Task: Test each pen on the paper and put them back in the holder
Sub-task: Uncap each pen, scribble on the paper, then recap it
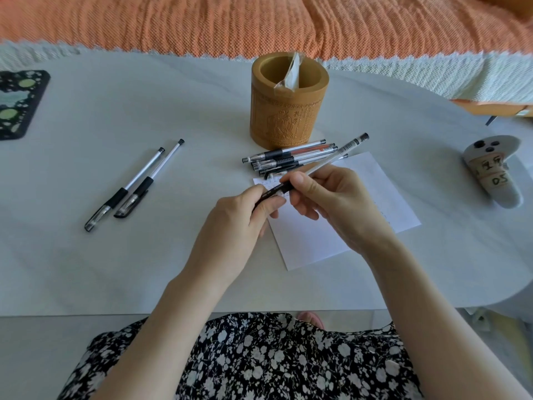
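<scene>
Both my hands hold one pen [334, 158] above the white paper [331, 226]. My left hand [239, 217] grips its black cap end. My right hand [331, 203] pinches the barrel, whose far end points up and right. The carved bamboo holder [288, 111] stands upright behind, with only a crumpled clear wrapper [291, 73] inside. A pile of several pens [288, 160] lies between the holder and the paper. Two more pens [135, 186] lie side by side on the table to the left.
A white table [144, 255] carries everything. A black patterned mat [17, 105] sits at the left edge. A grey controller [490, 171] with taped labels lies at the right. An orange blanket [259, 21] lies beyond the table.
</scene>
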`<state>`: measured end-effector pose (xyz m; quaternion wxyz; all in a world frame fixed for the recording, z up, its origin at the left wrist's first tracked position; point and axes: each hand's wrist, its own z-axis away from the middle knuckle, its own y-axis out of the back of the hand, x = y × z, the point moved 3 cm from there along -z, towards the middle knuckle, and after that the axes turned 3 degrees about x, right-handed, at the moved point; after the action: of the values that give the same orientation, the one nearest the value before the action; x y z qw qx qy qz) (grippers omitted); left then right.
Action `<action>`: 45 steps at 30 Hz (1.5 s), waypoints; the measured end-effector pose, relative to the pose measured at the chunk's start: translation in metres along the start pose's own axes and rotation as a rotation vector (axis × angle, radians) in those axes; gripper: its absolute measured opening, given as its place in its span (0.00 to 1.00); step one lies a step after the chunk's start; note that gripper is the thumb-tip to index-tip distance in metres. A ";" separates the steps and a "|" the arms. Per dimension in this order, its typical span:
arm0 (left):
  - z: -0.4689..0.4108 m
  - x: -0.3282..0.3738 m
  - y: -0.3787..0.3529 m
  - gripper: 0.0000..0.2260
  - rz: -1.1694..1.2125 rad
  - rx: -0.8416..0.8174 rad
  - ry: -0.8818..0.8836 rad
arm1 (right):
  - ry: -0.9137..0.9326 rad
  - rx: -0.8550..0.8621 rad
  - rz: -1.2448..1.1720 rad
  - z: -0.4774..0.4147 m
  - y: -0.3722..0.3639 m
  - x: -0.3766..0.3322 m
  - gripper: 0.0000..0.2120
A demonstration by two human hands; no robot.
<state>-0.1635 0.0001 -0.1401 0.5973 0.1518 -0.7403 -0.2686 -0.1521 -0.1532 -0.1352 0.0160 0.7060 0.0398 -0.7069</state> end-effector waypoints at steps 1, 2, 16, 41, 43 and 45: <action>0.001 0.001 -0.001 0.12 -0.036 0.002 -0.007 | 0.002 0.006 0.005 0.000 0.000 0.000 0.16; 0.001 0.001 -0.002 0.13 -0.057 0.005 -0.008 | 0.005 0.010 0.011 0.001 -0.001 0.001 0.17; -0.004 -0.002 -0.004 0.14 -0.076 0.001 0.026 | -0.037 0.078 0.045 0.001 -0.003 0.008 0.15; -0.007 -0.031 0.037 0.07 -0.249 0.339 0.090 | -0.079 0.428 0.309 -0.036 0.005 0.012 0.15; -0.008 -0.037 0.042 0.06 -0.297 0.391 0.068 | -0.068 0.417 0.307 -0.031 0.007 0.011 0.14; -0.009 -0.043 0.049 0.08 -0.379 0.437 0.073 | -0.071 0.421 0.305 -0.027 0.010 0.011 0.13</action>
<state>-0.1400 0.0612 -0.1454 0.5159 0.4220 -0.7171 -0.2039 -0.1241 -0.1605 -0.1461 -0.0236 0.6665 -0.2156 -0.7133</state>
